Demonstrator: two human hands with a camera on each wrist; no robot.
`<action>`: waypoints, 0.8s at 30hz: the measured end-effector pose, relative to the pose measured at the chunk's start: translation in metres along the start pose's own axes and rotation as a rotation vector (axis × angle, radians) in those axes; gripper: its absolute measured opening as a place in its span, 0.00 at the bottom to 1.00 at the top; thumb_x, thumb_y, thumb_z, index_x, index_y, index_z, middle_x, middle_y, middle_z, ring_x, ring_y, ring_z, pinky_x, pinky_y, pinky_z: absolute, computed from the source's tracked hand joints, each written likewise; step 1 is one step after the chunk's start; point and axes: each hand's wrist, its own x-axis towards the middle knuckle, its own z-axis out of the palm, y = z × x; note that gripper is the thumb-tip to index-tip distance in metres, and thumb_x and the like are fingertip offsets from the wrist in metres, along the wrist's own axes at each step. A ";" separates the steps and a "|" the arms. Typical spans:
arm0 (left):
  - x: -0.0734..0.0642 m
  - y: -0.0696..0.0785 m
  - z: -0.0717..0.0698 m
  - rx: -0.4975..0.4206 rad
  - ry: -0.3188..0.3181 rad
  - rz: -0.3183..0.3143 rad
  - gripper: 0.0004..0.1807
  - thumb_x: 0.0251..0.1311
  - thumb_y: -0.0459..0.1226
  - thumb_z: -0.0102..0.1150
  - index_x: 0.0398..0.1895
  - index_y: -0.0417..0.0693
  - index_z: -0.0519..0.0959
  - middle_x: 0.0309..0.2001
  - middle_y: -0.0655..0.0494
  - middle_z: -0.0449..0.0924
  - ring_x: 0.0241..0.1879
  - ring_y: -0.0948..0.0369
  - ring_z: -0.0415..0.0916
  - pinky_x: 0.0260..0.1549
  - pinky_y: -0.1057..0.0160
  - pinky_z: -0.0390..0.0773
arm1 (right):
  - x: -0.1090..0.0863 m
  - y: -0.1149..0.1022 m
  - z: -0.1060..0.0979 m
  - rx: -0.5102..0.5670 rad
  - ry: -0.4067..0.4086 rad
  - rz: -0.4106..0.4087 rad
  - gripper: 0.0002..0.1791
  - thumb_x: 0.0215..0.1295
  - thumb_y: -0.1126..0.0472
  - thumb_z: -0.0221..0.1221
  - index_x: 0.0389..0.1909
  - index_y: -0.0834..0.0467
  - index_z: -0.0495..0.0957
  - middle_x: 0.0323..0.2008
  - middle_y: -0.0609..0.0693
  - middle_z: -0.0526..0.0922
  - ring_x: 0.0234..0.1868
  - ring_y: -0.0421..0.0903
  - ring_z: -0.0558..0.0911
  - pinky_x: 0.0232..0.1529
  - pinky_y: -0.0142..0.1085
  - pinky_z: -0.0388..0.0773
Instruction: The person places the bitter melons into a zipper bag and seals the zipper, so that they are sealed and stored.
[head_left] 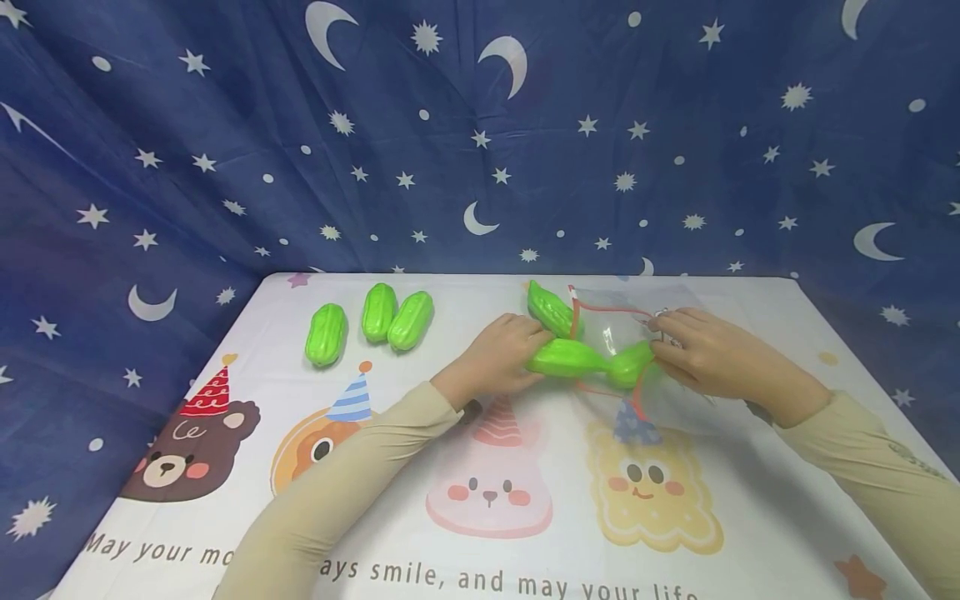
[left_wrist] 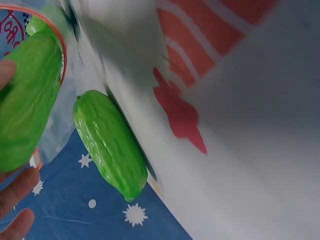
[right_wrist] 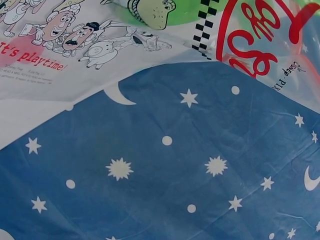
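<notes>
My left hand (head_left: 498,354) holds a ridged green toy cucumber (head_left: 566,358) at the mouth of a clear plastic bag (head_left: 611,312) with an orange-red rim. In the left wrist view, the thumb and fingers (left_wrist: 20,192) lie on either side of that cucumber (left_wrist: 27,100). Another green cucumber (head_left: 630,365) shows inside the bag, end to end with the held one. At the bag's right side, my right hand (head_left: 708,354) grips the plastic. Cartoon print and red lettering cover the bag (right_wrist: 95,55) in the right wrist view; no fingers show there.
Behind the left hand, a loose cucumber (head_left: 553,308) lies beside the bag's mouth. Farther left on the table are a pair of cucumbers lying together, one upright-lying cucumber (head_left: 379,312) and its neighbour (head_left: 411,321), plus a single one (head_left: 326,335). A starry blue curtain (head_left: 450,167) hangs behind the white printed tablecloth (head_left: 390,508).
</notes>
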 end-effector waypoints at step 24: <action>0.024 0.006 0.003 0.085 -0.073 -0.077 0.26 0.55 0.51 0.59 0.53 0.47 0.75 0.47 0.54 0.78 0.51 0.57 0.75 0.54 0.60 0.71 | 0.001 0.001 -0.002 0.012 -0.004 0.014 0.25 0.75 0.55 0.35 0.28 0.62 0.76 0.35 0.59 0.78 0.36 0.55 0.78 0.40 0.47 0.76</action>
